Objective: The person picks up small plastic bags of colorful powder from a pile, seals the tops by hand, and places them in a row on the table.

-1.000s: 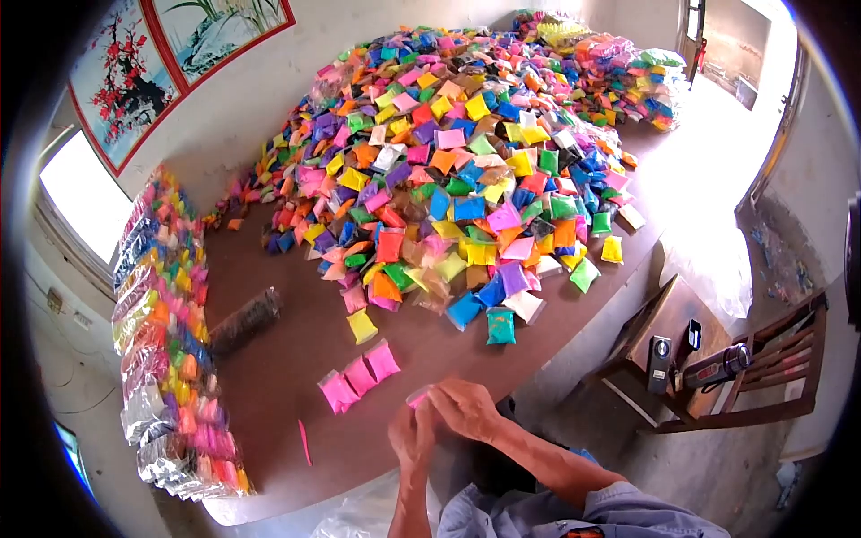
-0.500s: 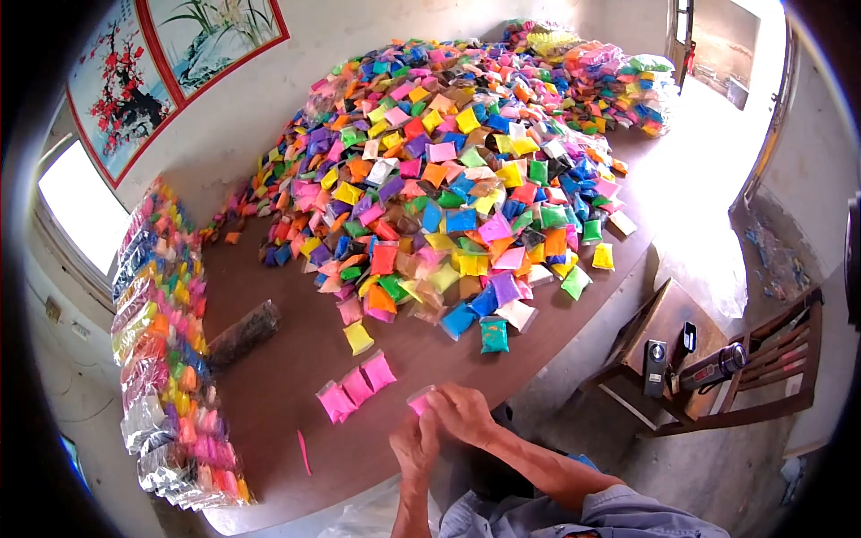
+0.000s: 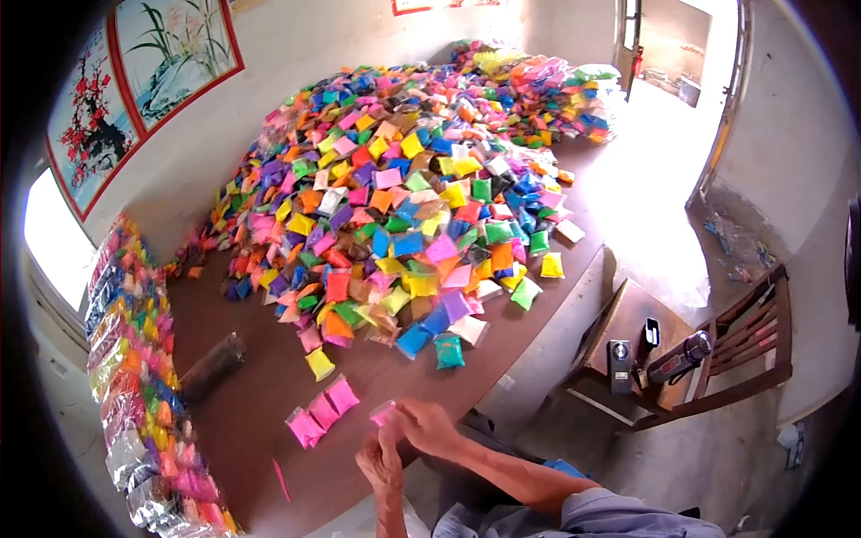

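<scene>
A small clear packet with pink contents point(image 3: 383, 413) is pinched between my two hands near the front edge of the table. My left hand point(image 3: 380, 462) grips it from below with bent fingers. Closed on its right side is my right hand point(image 3: 427, 429); the fingers cover part of the packet. Just to the left, a few pink packets point(image 3: 324, 412) lie side by side in a row on the brown table point(image 3: 260, 377). A thin pink strip point(image 3: 282, 480) rests nearer to me.
A large heap of colourful packets point(image 3: 386, 215) covers the table's far part. Filled clear bags point(image 3: 148, 386) line the left edge, with a dark rolled bundle point(image 3: 213, 366) beside them. At right, a wooden stool point(image 3: 619, 314) holds a flask point(image 3: 682, 357); a chair point(image 3: 749, 336) stands alongside.
The whole view has shifted, so things appear further left and slightly lower. Both hands still hold the pink packet, with little change in their grip.
</scene>
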The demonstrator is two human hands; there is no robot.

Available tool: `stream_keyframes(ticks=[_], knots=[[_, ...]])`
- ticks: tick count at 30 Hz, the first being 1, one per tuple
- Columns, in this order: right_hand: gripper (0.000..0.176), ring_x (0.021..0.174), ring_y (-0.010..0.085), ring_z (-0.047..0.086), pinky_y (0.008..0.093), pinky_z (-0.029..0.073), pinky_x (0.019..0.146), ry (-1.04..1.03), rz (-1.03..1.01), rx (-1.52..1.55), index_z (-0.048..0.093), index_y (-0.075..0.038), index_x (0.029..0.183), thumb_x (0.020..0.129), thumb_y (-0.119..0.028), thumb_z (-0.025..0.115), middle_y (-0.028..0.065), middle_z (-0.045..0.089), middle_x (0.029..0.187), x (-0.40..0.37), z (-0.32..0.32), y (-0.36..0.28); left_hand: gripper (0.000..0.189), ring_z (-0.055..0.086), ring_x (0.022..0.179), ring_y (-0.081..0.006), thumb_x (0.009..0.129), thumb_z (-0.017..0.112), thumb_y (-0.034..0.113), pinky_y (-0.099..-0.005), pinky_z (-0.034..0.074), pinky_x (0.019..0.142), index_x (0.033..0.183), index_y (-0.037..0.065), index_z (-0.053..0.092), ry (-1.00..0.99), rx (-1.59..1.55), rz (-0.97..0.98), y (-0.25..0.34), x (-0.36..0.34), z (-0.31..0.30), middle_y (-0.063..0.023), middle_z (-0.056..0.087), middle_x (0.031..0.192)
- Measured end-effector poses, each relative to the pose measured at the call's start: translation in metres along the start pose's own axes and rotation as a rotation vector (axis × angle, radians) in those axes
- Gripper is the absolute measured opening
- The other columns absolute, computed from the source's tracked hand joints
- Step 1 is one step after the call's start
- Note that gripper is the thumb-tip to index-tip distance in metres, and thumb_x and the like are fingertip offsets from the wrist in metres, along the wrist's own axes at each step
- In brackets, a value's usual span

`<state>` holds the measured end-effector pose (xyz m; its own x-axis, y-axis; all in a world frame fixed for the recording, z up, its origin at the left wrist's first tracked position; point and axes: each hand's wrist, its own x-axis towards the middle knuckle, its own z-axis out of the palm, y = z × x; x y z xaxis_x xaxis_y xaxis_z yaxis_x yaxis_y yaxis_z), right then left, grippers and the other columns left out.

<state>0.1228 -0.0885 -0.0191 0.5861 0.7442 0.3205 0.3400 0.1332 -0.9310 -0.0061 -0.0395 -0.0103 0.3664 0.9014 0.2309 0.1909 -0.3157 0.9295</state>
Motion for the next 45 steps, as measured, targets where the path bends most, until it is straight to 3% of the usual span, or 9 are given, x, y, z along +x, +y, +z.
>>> stream_keyframes(ticks=[9,18,24,28,30,32,34,36,45], knots=[[0.028,0.086,0.0424,0.069,0.0457,0.053,0.069,-0.124,0.030,0.023,0.069,-0.006,0.107,0.104,-0.033,0.063,0.0199,0.070,0.092,0.001,-0.001,0.000,0.030,0.049,0.051,-0.0330,0.102,0.062,0.014,-0.0444,0.038,0.051,0.078,-0.002,0.058,0.069,0.238,0.297,-0.023,0.004,-0.003,-0.0211,0.053,0.063],[0.027,0.085,0.0386,0.070,0.0434,0.053,0.071,-0.165,0.067,0.072,0.070,-0.005,0.113,0.102,-0.030,0.065,0.0192,0.071,0.094,-0.001,0.000,0.011,0.034,0.054,0.057,-0.0260,0.104,0.061,0.023,-0.0441,0.042,0.055,0.084,-0.004,0.061,0.051,0.048,0.098,-0.002,0.000,-0.006,-0.0230,0.056,0.067],[0.032,0.086,0.0360,0.070,0.0421,0.054,0.073,-0.226,0.001,0.131,0.071,-0.006,0.116,0.103,-0.034,0.066,0.0185,0.072,0.096,-0.003,0.001,0.017,0.031,0.051,0.058,-0.0338,0.104,0.061,0.022,-0.0446,0.042,0.057,0.087,-0.004,0.063,0.081,0.109,0.147,-0.005,0.002,-0.006,-0.0231,0.057,0.070],[0.023,0.091,0.0200,0.071,0.0320,0.055,0.083,-0.336,0.069,-0.022,0.076,-0.012,0.119,0.103,-0.026,0.065,0.0094,0.076,0.109,0.004,-0.001,0.021,0.030,0.054,0.066,-0.0210,0.106,0.060,0.024,-0.0391,0.044,0.060,0.094,-0.003,0.067,0.064,0.193,0.135,-0.025,0.002,-0.009,-0.0167,0.062,0.074],[0.025,0.091,0.0205,0.072,0.0329,0.055,0.083,-0.280,0.044,-0.036,0.076,-0.011,0.118,0.103,-0.028,0.065,0.0100,0.076,0.107,0.004,0.002,0.024,0.029,0.055,0.067,-0.0178,0.106,0.060,0.023,-0.0369,0.044,0.061,0.094,-0.003,0.068,0.058,0.185,0.115,-0.027,0.006,-0.006,-0.0135,0.063,0.074],[0.026,0.091,0.0209,0.073,0.0338,0.056,0.083,-0.259,0.026,-0.039,0.076,-0.010,0.117,0.103,-0.029,0.065,0.0106,0.077,0.106,-0.002,0.006,0.029,0.026,0.061,0.065,-0.0288,0.103,0.063,0.020,-0.0410,0.049,0.063,0.094,-0.004,0.070,0.042,0.043,0.075,-0.031,0.001,-0.007,-0.0231,0.065,0.076],[0.026,0.090,0.0212,0.075,0.0344,0.057,0.081,-0.131,0.004,-0.160,0.076,-0.008,0.114,0.100,-0.029,0.068,0.0123,0.077,0.102,-0.006,0.001,0.024,0.028,0.066,0.074,-0.0257,0.101,0.066,0.023,-0.0378,0.052,0.070,0.100,-0.004,0.073,0.031,-0.170,-0.025,0.010,-0.004,-0.005,-0.0230,0.068,0.082],[0.027,0.088,0.0206,0.075,0.0343,0.058,0.079,-0.182,0.141,-0.032,0.076,-0.005,0.112,0.098,-0.028,0.072,0.0123,0.077,0.098,-0.006,-0.005,0.006,0.027,0.048,0.074,-0.0080,0.104,0.064,0.022,-0.0302,0.043,0.062,0.091,-0.001,0.067,0.005,-0.135,-0.050,-0.005,-0.005,-0.010,0.0009,0.058,0.076],[0.025,0.083,0.0163,0.071,0.0318,0.055,0.074,-0.215,0.066,-0.020,0.076,-0.004,0.108,0.097,-0.026,0.074,0.0105,0.075,0.092,-0.001,-0.009,-0.003,0.024,0.061,0.070,-0.0172,0.100,0.069,0.023,-0.0350,0.049,0.065,0.097,-0.001,0.071,0.089,0.123,0.011,-0.003,-0.001,-0.012,-0.0156,0.066,0.078]])
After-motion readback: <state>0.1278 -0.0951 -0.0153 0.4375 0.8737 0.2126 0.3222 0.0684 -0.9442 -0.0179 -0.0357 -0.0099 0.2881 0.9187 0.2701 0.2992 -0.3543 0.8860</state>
